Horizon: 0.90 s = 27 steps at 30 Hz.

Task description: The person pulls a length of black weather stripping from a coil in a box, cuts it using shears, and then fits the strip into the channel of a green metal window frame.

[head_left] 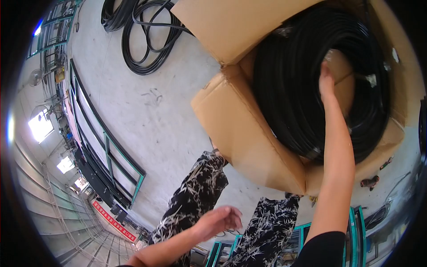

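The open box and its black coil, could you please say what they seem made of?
Open box: likely matte brown cardboard, shown by creased, folded flaps and worn edges.
Black coil: probably rubber or flexible plastic with a soft sheen, judging by highlights along its bent strands; the look leaves which open.

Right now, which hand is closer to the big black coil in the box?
Right. The right hand is at the inner edge of the coil, in its middle hole; the left hand is farther off, outside the box, by the patterned trousers.
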Each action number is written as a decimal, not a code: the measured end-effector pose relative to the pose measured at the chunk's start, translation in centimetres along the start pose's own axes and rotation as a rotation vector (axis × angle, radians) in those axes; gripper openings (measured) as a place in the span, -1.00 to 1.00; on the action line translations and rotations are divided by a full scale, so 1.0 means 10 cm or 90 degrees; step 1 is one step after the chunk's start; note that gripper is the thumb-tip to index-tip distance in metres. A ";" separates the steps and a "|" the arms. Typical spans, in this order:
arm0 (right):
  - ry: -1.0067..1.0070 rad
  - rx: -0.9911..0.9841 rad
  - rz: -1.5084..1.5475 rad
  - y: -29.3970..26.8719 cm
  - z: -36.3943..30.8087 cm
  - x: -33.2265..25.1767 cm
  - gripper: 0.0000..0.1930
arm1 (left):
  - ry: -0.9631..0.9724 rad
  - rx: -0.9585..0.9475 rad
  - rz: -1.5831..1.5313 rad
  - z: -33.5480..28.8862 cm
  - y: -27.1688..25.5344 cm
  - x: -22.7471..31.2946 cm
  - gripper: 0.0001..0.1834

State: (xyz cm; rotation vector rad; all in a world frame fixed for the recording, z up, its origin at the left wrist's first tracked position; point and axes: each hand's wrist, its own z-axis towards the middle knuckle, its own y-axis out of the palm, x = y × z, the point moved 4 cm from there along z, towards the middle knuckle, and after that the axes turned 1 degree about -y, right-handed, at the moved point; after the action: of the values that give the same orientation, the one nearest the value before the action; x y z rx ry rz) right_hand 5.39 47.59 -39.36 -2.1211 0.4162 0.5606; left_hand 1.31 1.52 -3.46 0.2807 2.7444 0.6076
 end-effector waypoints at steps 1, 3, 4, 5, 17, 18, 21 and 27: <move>0.092 0.001 0.036 0.08 -0.04 0.01 -0.19 | -0.040 0.019 -0.047 -0.16 0.12 -0.09 -0.58; 0.133 0.012 0.408 0.23 -0.10 -0.27 -0.23 | -0.013 0.110 0.028 -0.10 -0.13 0.17 -0.63; 0.157 -0.054 0.414 0.27 -0.24 -0.37 -0.26 | -0.010 0.160 0.032 -0.16 -0.21 0.16 -0.64; 0.172 -0.110 0.419 0.24 -0.28 -0.44 -0.29 | -0.003 0.200 0.043 -0.16 -0.26 0.17 -0.65; 0.297 -0.359 0.596 -0.45 -1.55 -0.41 -0.44 | -0.020 0.160 0.135 0.17 -0.42 -0.11 -0.70; 0.294 -0.371 0.586 -0.53 -1.74 -0.44 -0.44 | -0.015 0.159 0.138 0.20 -0.40 -0.12 -0.70; 0.384 -0.423 0.608 -0.91 -2.31 -0.50 -0.46 | 0.072 0.200 0.190 0.29 -0.40 -0.03 -0.76; 0.318 -0.562 0.600 -1.51 -3.23 -0.25 -0.54 | 0.193 0.098 0.303 1.44 0.39 0.71 -0.49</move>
State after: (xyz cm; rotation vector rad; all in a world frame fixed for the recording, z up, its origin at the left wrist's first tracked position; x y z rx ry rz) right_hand 18.34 29.65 -11.29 -2.8293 1.7680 0.8199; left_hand 0.11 12.21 -16.05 0.9707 3.0348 0.5905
